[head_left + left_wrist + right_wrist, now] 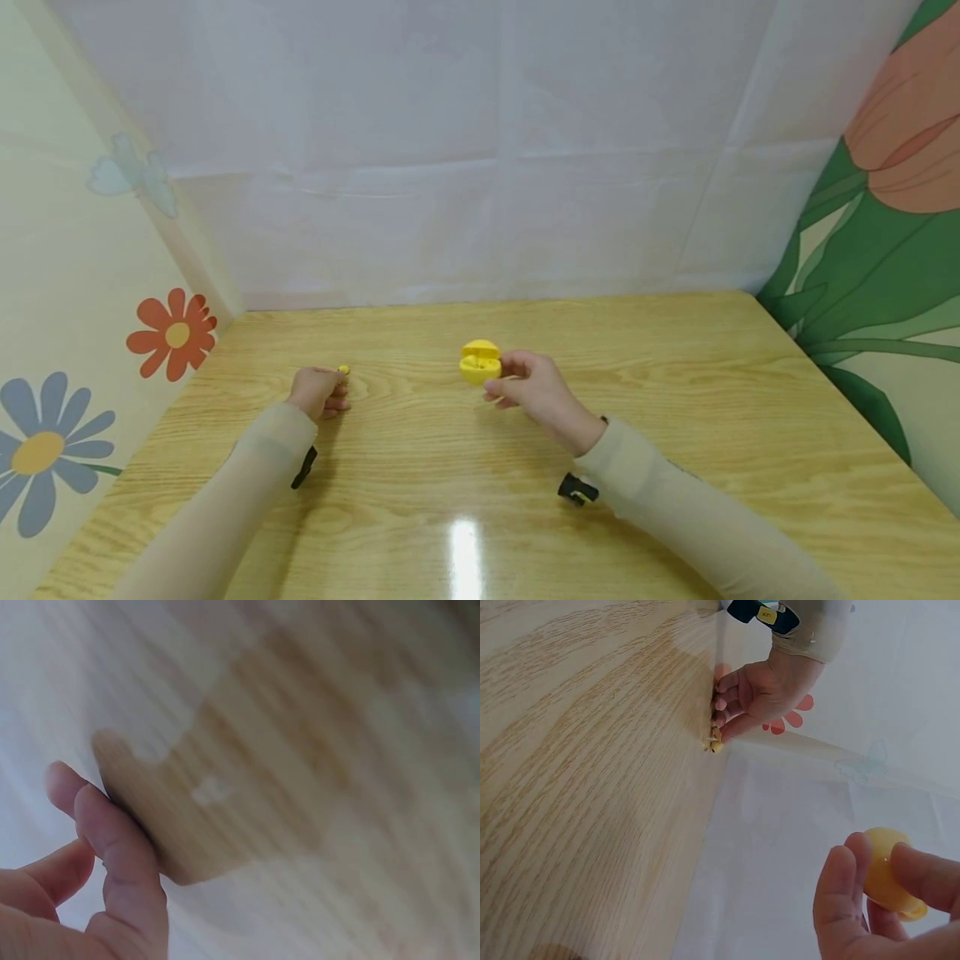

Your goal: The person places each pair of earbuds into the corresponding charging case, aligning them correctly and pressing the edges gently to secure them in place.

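My right hand (546,392) grips a small round yellow earbud case (480,372) between thumb and fingers, above the table. Its lid stands raised and the inside faces me; a dark recess shows there, too small to make out fully. Seen from the right wrist, the case (887,874) shows its smooth outer shell. At the left, my left hand (318,392) pinches a tiny yellow earbud (343,369) at its fingertips, close to the tabletop. The left wrist view shows the left hand's fingers (124,855), but the earbud is hidden there.
Under both hands lies a wood-grain table (420,467), with a white cloth backdrop (495,167) along its far edge. Flower-printed panels (67,275) stand at the sides. Dark straps (577,489) sit at both wrists.
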Available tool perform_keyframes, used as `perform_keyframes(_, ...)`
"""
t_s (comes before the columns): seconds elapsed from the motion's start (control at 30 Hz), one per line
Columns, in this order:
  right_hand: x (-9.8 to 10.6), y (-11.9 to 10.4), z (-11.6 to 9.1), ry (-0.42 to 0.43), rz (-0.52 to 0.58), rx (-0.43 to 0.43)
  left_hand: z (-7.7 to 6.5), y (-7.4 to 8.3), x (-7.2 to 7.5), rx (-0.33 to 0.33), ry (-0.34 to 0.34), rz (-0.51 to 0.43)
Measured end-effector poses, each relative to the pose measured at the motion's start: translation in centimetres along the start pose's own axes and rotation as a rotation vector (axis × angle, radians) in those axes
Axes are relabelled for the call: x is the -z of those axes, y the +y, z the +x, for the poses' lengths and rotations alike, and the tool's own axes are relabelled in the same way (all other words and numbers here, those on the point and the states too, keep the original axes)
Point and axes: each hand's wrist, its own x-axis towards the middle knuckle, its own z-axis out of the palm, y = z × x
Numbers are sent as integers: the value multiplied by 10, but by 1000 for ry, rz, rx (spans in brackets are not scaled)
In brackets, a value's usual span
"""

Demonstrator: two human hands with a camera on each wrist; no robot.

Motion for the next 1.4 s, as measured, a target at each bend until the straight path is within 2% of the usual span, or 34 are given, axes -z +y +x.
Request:
perform_keyframes(0.63, 0, 1, 0, 20, -13, -1, 3, -2, 0, 23, 16, -29)
perform_keyframes(0.77, 1, 1, -1, 21, -14, -3, -2, -2, 1, 20, 4, -32)
perform_keyframes(1.0, 1, 2, -1, 11, -15, 18, -14, 3, 1, -23, -28, -73)
perform_keyframes(1.23, 1, 2, -2, 7, -9, 15, -24, 6, -2, -47, -3, -103)
perform_keyframes(1.4, 0, 2, -2, 13, -12, 12, -30, 5, -1, -61, -9, -111)
